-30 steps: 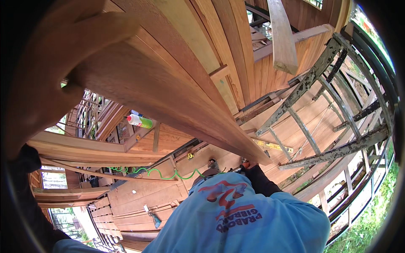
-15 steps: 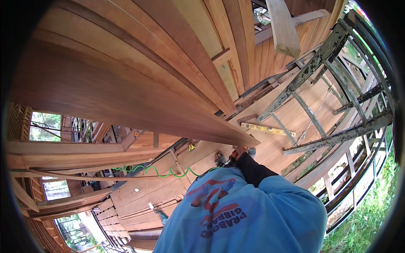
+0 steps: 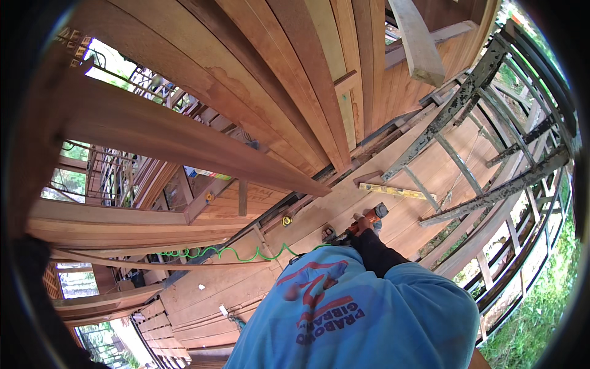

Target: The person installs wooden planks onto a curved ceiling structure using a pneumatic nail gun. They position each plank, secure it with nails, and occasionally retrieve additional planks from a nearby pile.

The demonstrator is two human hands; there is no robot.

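A long reddish-brown wooden plank slants across the upper left, narrowing toward its far end above the deck boards. My left hand, dark and blurred at the left rim, is closed around the plank's near end; most of its fingers are hard to make out. Low in front of my blue shirt, my right hand grips an orange-and-black nail gun, its head turned up and to the right. A green coiled air hose runs leftward from beside my body.
Upright planks form the wall ahead. On the wooden floor lie a yellow spirit level and a tape measure. A paint-worn ladder leans at the right, near railings. A pale board juts out at the top.
The plank has swung left, its far end drawing away from my right hand. My left arm has come into view at the left rim. The nail gun is now uncovered.
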